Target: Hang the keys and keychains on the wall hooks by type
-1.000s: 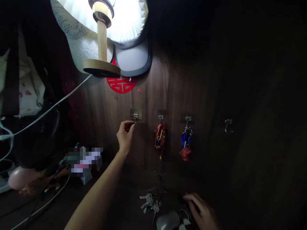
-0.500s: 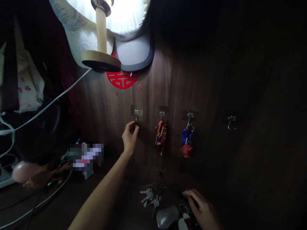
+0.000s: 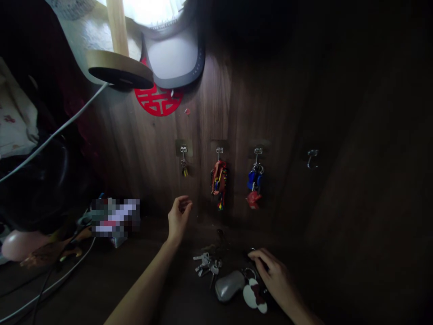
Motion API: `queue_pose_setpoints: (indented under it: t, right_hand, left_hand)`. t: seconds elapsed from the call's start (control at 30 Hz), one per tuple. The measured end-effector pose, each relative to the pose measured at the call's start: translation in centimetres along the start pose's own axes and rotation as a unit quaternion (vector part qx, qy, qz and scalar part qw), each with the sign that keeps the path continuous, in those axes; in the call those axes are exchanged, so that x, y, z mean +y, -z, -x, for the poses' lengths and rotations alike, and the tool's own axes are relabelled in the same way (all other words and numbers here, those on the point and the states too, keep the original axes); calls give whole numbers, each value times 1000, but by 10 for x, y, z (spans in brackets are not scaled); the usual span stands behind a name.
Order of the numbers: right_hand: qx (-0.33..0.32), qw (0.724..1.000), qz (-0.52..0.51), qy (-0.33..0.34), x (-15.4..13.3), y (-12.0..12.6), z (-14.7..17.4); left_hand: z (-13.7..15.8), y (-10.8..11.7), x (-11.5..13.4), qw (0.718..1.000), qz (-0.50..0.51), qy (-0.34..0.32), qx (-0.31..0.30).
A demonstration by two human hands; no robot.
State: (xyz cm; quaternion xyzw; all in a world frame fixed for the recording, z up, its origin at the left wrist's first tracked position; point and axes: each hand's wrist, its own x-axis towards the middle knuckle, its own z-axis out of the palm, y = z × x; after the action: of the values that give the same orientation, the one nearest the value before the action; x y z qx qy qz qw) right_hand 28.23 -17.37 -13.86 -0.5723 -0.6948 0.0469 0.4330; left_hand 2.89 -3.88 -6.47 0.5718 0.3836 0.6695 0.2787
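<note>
My left hand (image 3: 179, 219) is just below a small key bunch (image 3: 184, 169) hanging from the leftmost wall hook (image 3: 183, 151). Its fingers are curled but apart, with nothing between them. My right hand (image 3: 275, 273) is low over the dark surface, its fingertips closed on what looks like a metal key ring (image 3: 251, 249); whatever hangs from it is hidden in shadow. Beside that hand lie a grey, rounded key case (image 3: 230, 285), a white tag with a dark bow (image 3: 252, 295) and several loose silver keys (image 3: 208, 264).
A red keychain (image 3: 219, 180) and a blue and red key bunch (image 3: 254, 183) hang from the middle hooks. The rightmost hook (image 3: 312, 159) is bare. Above left are a lamp base (image 3: 120, 67), a cap (image 3: 174, 58) and a red cut-out (image 3: 160, 101). A white cable (image 3: 84, 106) crosses the left side.
My left hand has let go of the small key bunch on the leftmost hook and dropped below it. My right hand has shifted slightly up and left. The camera view has moved a little.
</note>
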Motion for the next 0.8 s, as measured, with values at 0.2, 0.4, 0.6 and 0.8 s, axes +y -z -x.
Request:
queue_pose_setpoints:
  t: [0.2,0.4,0.6,0.8]
  right_hand:
    - [11,1000,-4,11,-2,0,0]
    - [6,1000,2,6,-2,1,0]
    - [8,1000,5,-5,-1,2,0]
    - [14,1000,4,-11,2,2,0]
  left_hand:
    - [44,-3,-6,994,-66,25,-81]
    - [78,-23,-13,955,-137,-18,-264]
    - [91,-45,-17,878,-288,-73,-375]
    - [87,-45,-15,861,-374,-72,-337]
